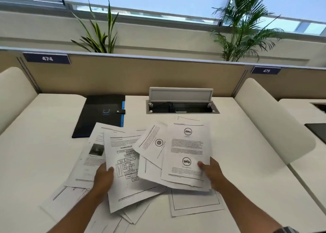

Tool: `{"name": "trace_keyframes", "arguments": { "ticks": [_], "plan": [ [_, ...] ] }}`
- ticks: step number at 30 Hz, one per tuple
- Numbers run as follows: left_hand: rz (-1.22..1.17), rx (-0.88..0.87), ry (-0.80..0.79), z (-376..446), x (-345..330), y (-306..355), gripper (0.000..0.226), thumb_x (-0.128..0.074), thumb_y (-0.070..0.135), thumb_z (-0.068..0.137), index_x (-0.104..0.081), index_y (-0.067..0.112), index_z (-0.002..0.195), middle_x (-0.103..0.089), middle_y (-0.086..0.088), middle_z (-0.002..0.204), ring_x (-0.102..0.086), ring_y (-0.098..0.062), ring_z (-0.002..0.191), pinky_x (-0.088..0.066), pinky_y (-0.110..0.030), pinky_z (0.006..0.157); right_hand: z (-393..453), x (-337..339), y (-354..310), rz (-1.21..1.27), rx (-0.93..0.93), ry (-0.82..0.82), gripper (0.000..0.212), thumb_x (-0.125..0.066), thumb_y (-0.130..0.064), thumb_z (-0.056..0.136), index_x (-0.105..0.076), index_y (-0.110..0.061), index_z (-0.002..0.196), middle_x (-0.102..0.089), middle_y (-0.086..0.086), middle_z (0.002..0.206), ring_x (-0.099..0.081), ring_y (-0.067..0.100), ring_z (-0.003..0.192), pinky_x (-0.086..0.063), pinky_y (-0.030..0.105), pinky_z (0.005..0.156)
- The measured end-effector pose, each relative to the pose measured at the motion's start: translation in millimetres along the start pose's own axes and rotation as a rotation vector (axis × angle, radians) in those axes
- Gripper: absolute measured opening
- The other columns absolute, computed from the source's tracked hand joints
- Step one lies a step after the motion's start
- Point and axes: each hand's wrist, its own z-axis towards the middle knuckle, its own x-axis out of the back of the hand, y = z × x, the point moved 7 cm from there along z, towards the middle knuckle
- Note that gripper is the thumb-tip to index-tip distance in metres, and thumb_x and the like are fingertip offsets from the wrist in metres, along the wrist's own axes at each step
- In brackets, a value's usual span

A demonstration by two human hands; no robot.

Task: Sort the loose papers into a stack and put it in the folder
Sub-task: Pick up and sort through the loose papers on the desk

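Observation:
Several printed white papers lie spread over the middle of the white desk (44, 153). My left hand (103, 178) grips a sheet with a flowchart (123, 162), thumb on top, at its left edge. My right hand (210, 172) pinches a sheet with two round car icons (187, 151) at its lower right, with more sheets fanned under it. A black folder (100, 114) with a blue edge and a snap strap lies closed at the back left, its near corner under the papers. More sheets (195, 204) lie flat on the desk below my hands.
An open cable hatch (181, 104) with a raised lid sits in the desk behind the papers. Rounded white side dividers (269, 120) flank the desk. A beige partition (134, 74) with tags 474 and 475 closes the back, plants behind it.

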Motion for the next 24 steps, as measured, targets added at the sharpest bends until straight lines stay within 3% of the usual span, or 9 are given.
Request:
{"name": "trace_keyframes", "arguments": {
  "ticks": [3, 5, 9, 12, 14, 17, 21, 24],
  "plan": [
    [0.022, 0.008, 0.041, -11, 1, -6, 0.034, -0.044, 0.009, 0.099, -0.053, 0.006, 0.132, -0.061, -0.017, 0.127, -0.057, -0.032, 0.103, -0.047, -0.040, 0.089, -4, -1, -8, -0.289, 0.135, -0.045, 0.040, -0.060, -0.013, 0.103, -0.055, -0.009, 0.142, -0.065, 0.010, 0.138, -0.060, 0.031, 0.126, -0.046, 0.043, 0.112],
    [0.024, 0.014, 0.069, -18, 3, -11, 0.033, -0.043, 0.010, 0.100, -0.053, 0.006, 0.131, -0.061, -0.017, 0.126, -0.056, -0.031, 0.101, -0.046, -0.040, 0.086, -1, 4, -18, -0.477, 0.225, -0.035, 0.035, -0.052, -0.017, 0.107, -0.059, -0.011, 0.140, -0.067, 0.010, 0.136, -0.061, 0.031, 0.125, -0.047, 0.038, 0.106],
    [0.024, 0.032, 0.153, -33, 5, -21, 0.029, -0.043, 0.011, 0.100, -0.056, 0.007, 0.125, -0.063, -0.017, 0.121, -0.057, -0.031, 0.096, -0.046, -0.039, 0.082, 13, 19, -35, -0.747, 0.321, -0.024, 0.030, -0.041, -0.018, 0.109, -0.069, -0.015, 0.120, -0.075, 0.011, 0.117, -0.067, 0.033, 0.105, -0.053, 0.038, 0.087],
    [0.028, 0.041, 0.209, -44, 7, -26, 0.027, -0.044, 0.011, 0.100, -0.056, 0.007, 0.123, -0.063, -0.017, 0.119, -0.057, -0.030, 0.095, -0.046, -0.039, 0.082, 18, 26, -44, -0.842, 0.374, -0.016, 0.034, -0.040, -0.023, 0.109, -0.068, -0.028, 0.128, -0.076, 0.004, 0.111, -0.069, 0.030, 0.098, -0.048, 0.033, 0.075],
    [0.021, 0.037, 0.228, -50, 7, -28, 0.027, -0.044, 0.010, 0.099, -0.056, 0.007, 0.123, -0.064, -0.018, 0.120, -0.058, -0.032, 0.098, -0.049, -0.042, 0.086, 21, 28, -51, -0.827, 0.422, -0.001, 0.035, -0.041, -0.024, 0.108, -0.069, -0.034, 0.127, -0.075, -0.001, 0.110, -0.068, 0.026, 0.098, -0.045, 0.031, 0.075],
    [0.020, 0.030, 0.257, -59, 9, -24, 0.026, -0.044, 0.011, 0.099, -0.057, 0.008, 0.121, -0.064, -0.017, 0.119, -0.060, -0.035, 0.103, -0.050, -0.047, 0.091, 29, 38, -62, -0.716, 0.448, 0.088, 0.028, -0.045, -0.023, 0.108, -0.072, -0.021, 0.114, -0.072, 0.004, 0.110, -0.065, 0.027, 0.099, -0.046, 0.035, 0.078],
    [0.025, 0.000, 0.303, -63, 20, -12, 0.024, -0.042, 0.011, 0.098, -0.057, 0.012, 0.117, -0.064, -0.015, 0.119, -0.059, -0.034, 0.104, -0.049, -0.045, 0.091, 41, 60, -58, -0.535, 0.263, 0.181, 0.025, -0.044, -0.020, 0.107, -0.062, -0.015, 0.090, -0.071, 0.012, 0.096, -0.064, 0.035, 0.092, -0.046, 0.039, 0.075],
    [0.069, -0.017, 0.318, -52, 34, -3, 0.027, -0.042, 0.010, 0.097, -0.058, 0.008, 0.119, -0.063, -0.017, 0.120, -0.058, -0.036, 0.106, -0.048, -0.045, 0.091, 31, 65, -33, -0.364, 0.085, 0.196, 0.024, -0.049, -0.016, 0.103, -0.070, -0.005, 0.107, -0.073, 0.020, 0.107, -0.068, 0.040, 0.100, -0.055, 0.045, 0.089]
  ]
}}
